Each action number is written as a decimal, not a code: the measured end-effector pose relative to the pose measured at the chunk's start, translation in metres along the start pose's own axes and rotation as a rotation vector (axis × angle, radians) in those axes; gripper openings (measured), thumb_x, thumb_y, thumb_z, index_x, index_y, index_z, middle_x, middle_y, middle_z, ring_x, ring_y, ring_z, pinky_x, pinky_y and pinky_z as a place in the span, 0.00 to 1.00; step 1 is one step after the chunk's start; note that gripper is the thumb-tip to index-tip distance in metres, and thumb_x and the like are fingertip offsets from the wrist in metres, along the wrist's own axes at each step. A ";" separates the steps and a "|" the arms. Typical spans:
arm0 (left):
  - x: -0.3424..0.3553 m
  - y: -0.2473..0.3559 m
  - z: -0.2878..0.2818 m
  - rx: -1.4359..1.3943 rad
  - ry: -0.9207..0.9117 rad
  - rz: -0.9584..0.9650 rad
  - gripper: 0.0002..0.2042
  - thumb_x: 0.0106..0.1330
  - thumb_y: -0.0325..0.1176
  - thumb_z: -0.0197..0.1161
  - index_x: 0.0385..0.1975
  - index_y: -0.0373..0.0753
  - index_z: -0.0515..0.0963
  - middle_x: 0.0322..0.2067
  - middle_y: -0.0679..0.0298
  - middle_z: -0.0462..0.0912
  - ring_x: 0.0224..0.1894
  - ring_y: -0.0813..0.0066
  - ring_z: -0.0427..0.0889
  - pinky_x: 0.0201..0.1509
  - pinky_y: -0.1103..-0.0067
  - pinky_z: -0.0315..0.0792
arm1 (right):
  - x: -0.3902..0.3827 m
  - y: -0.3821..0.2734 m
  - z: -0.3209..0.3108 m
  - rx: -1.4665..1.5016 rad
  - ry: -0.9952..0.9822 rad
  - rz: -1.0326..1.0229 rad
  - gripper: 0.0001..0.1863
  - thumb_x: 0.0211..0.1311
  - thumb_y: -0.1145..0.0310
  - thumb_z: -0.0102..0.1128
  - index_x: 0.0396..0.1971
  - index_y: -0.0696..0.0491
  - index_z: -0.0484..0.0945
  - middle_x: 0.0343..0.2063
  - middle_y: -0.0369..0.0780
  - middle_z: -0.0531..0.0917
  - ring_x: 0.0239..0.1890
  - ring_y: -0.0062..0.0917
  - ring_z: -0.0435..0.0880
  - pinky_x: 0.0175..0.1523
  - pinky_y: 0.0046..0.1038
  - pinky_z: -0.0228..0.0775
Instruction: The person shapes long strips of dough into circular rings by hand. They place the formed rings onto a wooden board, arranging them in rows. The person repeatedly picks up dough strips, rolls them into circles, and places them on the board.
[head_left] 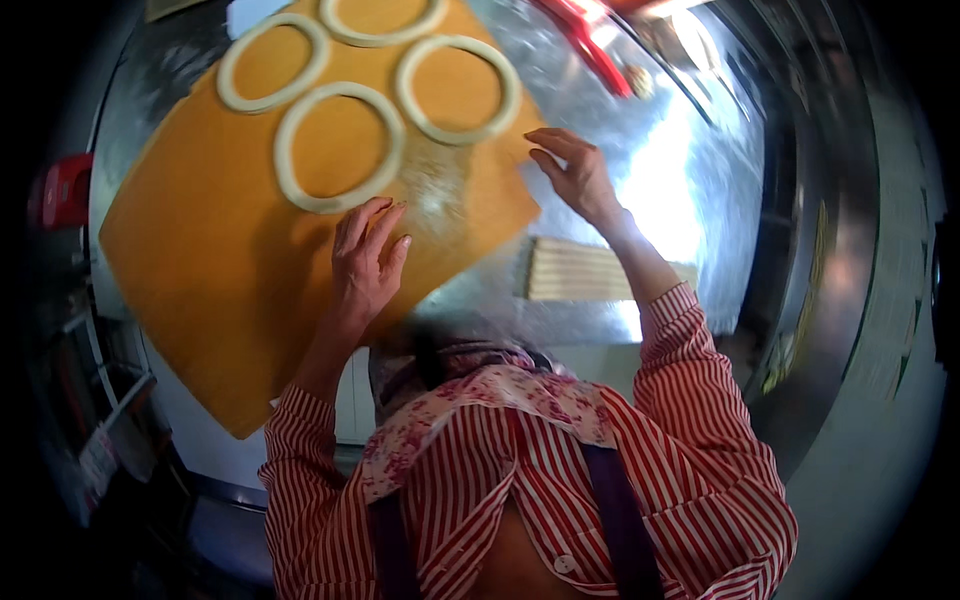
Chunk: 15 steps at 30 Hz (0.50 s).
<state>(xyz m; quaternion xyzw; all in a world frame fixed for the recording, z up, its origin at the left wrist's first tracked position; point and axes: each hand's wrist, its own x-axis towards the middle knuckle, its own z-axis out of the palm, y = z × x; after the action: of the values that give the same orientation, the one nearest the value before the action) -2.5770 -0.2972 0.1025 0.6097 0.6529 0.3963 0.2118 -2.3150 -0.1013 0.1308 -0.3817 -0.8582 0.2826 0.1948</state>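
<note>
Four pale dough rings (404, 88) lie shaped on the orange sheet (190, 260), whether more remain being unclear, while the loosely open left hand (368, 262), just beside the nearest ring (284, 150), and part-curled right hand (578, 178), near the sheet's right edge, appear to hold nothing.

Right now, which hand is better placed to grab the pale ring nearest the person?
Probably the left hand. It looks empty and is right by that ring. The right hand looks empty too, but is farther away, by the right edge of the orange sheet.
</note>
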 end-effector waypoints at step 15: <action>-0.058 0.067 0.195 0.407 -0.465 0.239 0.32 0.69 0.38 0.59 0.71 0.32 0.59 0.75 0.53 0.53 0.77 0.52 0.49 0.80 0.56 0.40 | -0.241 0.034 0.063 -0.408 -0.026 0.229 0.36 0.66 0.62 0.57 0.71 0.58 0.59 0.74 0.47 0.57 0.77 0.39 0.52 0.77 0.50 0.41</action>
<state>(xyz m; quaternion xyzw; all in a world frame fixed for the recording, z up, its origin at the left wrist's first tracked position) -2.3770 -0.3069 0.0261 0.7861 0.5766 0.1300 0.1811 -2.1783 -0.2884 0.0320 -0.5045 -0.8510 0.1283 0.0690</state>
